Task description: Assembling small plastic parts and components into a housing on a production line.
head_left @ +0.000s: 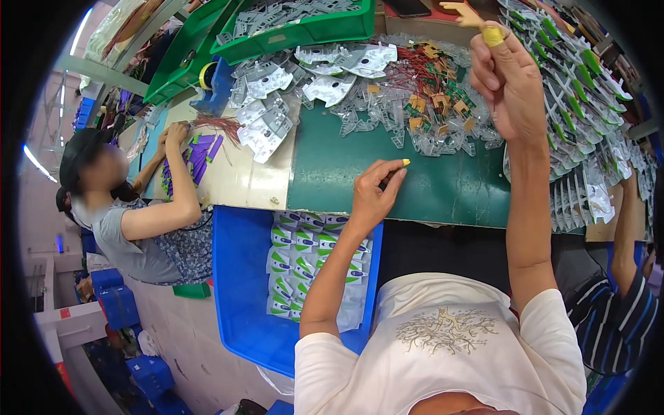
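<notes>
My left hand (375, 194) is just above the front edge of the green work surface (325, 181), thumb and index finger drawn together. A small bit of yellow (406, 162) shows at its fingertip; whether it is a wrap or a held piece is unclear. Raised high at the right, my right hand (508, 86) has curled fingers and a yellow wrap (493, 35) near a fingertip. A pale tan forked shape (462, 14) adjoins that wrap, too unclear to name. Near this hand lie clear plastic parts (398, 121) and small orange-yellow pieces with red wires (434, 104).
White-grey shell parts (332, 86) are heaped farther back, before a green tray (297, 31). Stacked green-edged shells (567, 90) rise at the right. Below the table edge stands a blue bin (238, 290) with white-and-green packs. A co-worker (149, 221) sits left; another person's arm (626, 228) shows right.
</notes>
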Tool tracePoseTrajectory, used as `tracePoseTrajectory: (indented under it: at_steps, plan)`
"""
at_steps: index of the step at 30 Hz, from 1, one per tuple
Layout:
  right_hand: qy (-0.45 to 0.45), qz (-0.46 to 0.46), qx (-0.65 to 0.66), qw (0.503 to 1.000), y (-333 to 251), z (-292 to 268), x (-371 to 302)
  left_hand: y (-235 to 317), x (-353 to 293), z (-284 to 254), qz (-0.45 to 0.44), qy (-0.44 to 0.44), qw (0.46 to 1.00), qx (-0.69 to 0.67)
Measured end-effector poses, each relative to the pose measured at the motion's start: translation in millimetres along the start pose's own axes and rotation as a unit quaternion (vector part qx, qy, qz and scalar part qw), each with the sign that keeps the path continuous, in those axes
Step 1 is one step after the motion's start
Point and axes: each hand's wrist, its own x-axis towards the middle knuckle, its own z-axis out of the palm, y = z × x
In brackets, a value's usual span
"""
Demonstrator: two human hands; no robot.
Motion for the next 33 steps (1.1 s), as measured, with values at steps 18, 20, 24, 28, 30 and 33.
tracePoseTrajectory:
  at_steps: [18,20,24,28,30,33]
  plan:
    - [0.164,0.168,0.104,0.966,46,13,-78,71,-12,55,-0.165,-0.008,0.892,-0.42]
    - [0.144,0.168,0.118,0.968,46,10,-82,70,-12,55,-0.19,0.004,0.88,-0.436]
    - [0.077,0.125,0.14,0.979,43,2,-98,68,-14,49,-0.19,0.036,0.881,-0.432]
    - [-0.103,0.074,0.049,0.991,29,-30,-116,64,-15,24,-0.142,0.059,0.916,-0.37]
    - [-0.029,0.193,0.022,0.981,20,-19,-118,65,-14,16,-0.054,0.057,0.973,-0.219]
    - [-0.049,0.216,-0.198,0.955,28,-9,-122,70,-12,4,0.052,0.047,0.997,-0.023]
